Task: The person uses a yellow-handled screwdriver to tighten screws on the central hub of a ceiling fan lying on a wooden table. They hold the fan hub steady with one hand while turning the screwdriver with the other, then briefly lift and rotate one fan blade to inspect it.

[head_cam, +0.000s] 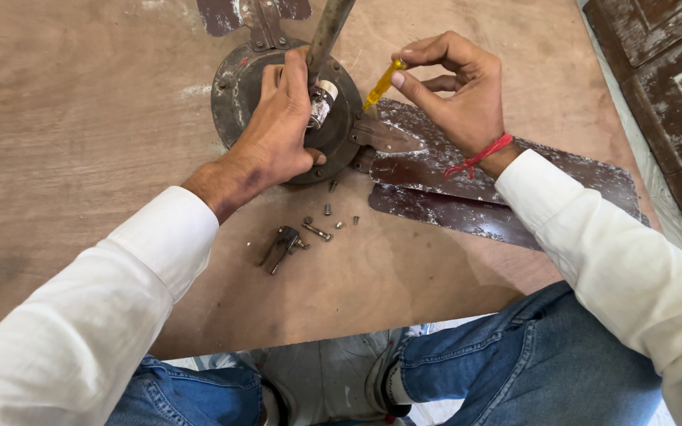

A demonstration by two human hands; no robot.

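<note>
Screwdriver [381,84] — small, yellow translucent handle — is pinched between thumb and fingertips of the right hand [459,95] in the upper middle of the frame. Its long axis runs slanted, handle end up-right at the fingers, tip down-left onto the right edge of the round motor housing [234,87] where a blade bracket [384,136] meets it. Right grip: closed on the handle top, fingers curled.

Left hand [282,118] lies flat over the housing, palm down, fingers spread around the base of the grey down-rod [327,31] that rises out of the top of the frame. A small white-and-metal cylindrical part [321,102] sits just beside its fingertips against the rod; whether the fingers clamp anything I cannot tell — the hand reads as pressing down, not closed. The screwdriver tip lies just right of this hand, so the right hand is the nearer one to the bracket joint.

Counts:
- fan blades [467,197]: two overlapping at right, dark and scuffed, plus part of one at the top edge — three showing.
- loose screws [327,210]: about five small ones on the tabletop [80,118] below the housing; one longer bolt [316,231] among them.
- one dark metal clip-like fitting [284,241] lower left of the screws.

Red thread band [483,154] on the right wrist.
</note>
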